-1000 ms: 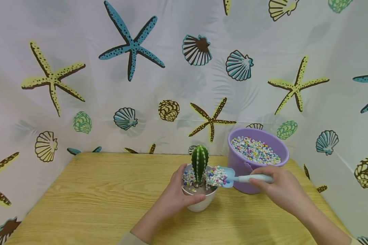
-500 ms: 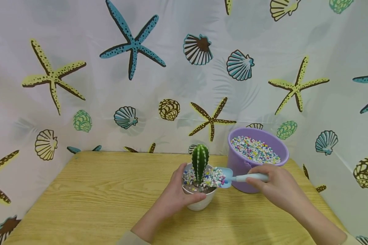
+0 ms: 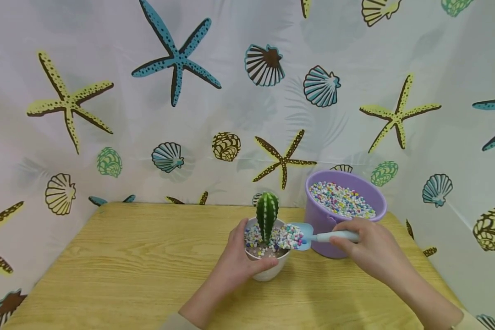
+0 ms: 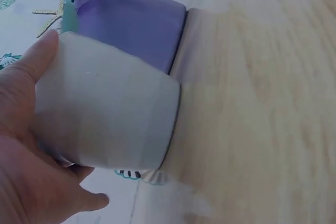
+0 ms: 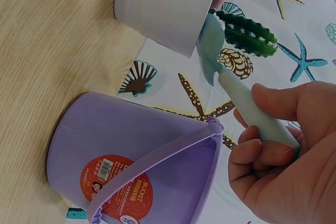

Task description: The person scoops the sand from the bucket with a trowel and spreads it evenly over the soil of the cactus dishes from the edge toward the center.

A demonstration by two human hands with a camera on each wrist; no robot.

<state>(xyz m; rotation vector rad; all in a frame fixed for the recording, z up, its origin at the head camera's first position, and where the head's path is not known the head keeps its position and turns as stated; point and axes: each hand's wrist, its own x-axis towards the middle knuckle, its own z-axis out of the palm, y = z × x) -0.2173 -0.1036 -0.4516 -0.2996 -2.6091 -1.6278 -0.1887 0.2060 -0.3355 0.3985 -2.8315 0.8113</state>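
A green cactus (image 3: pixel 267 215) stands upright in a white pot (image 3: pixel 269 273) on the table. My left hand (image 3: pixel 240 259) grips the pot from the left, thumb along the front near the rim. In my right hand (image 3: pixel 367 245) is the handle of a light blue shovel (image 3: pixel 307 236), its blade at the pot's right rim. Small multicoloured pebbles (image 3: pixel 289 235) heap on the blade and reach toward the cactus stem. More of them lie on the brown soil inside. The right wrist view shows fingers curled round the shovel handle (image 5: pixel 262 114).
A purple bucket (image 3: pixel 326 224) filled with similar pebbles (image 3: pixel 342 200) stands behind the shovel, its handle hanging down in the right wrist view. The wooden table (image 3: pixel 148 256) extends to the left. A curtain (image 3: pixel 231 105) with starfish and shells hangs behind.
The shovel has moved slightly left over the pot. More pebbles lie on the soil in front of the cactus stem. The left hand keeps its hold on the pot.
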